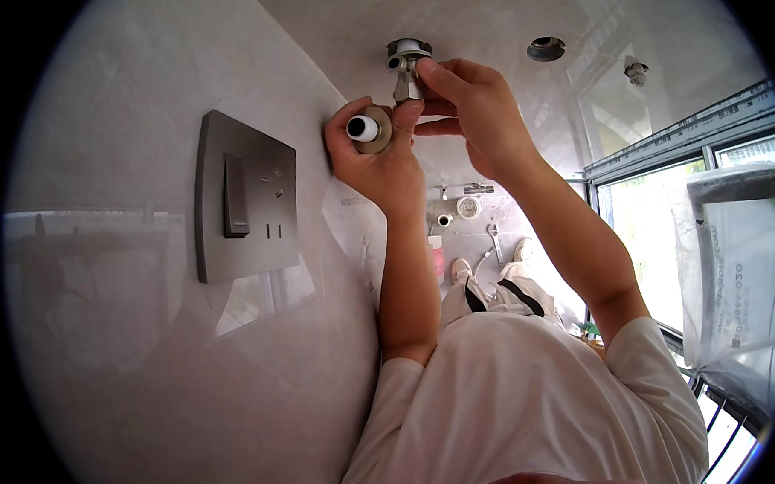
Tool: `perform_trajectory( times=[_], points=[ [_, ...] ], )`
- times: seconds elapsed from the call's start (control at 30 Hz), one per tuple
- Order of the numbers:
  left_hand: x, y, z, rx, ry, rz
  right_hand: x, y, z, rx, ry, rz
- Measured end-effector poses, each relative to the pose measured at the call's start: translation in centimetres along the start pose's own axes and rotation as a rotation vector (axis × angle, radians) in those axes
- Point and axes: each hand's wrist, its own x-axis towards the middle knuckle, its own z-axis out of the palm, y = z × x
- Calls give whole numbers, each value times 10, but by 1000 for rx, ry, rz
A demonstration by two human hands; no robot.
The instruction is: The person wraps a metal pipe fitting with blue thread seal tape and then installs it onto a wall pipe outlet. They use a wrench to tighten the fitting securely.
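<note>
My left hand (383,161) is closed around a short pipe fitting with a round metal flange (382,129) and a white end that looks wrapped in thread tape (362,128). Just beyond it, a shiny metal angle valve (408,88) sits at a hole in the far tiled wall, with a white ring (410,47) behind it. My right hand (485,110) pinches this valve from the right, thumb and forefinger against its body. The tip of my left thumb reaches up to its lower end. My fingers partly hide both fittings.
A dark grey switch and socket plate (248,196) is on the left wall. Farther right, the far wall has a pipe hole (545,49) and another fitting (635,71). A wrench (495,236) and tape roll (468,207) lie below, near my feet. Windows stand at right.
</note>
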Motion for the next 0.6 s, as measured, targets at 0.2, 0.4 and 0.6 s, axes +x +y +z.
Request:
perform_trajectory(
  times=[0.2, 0.4, 0.6],
  points=[
    [4, -6, -2, 73, 3, 40, -3, -32, 10, -1271, 72, -371],
    [1, -12, -3, 96, -17, 87, 7, -27, 13, -1217, -40, -385],
    [4, -18, -4, 108, -6, 137, 9, -11, 7, -908, -14, -336]
  ],
)
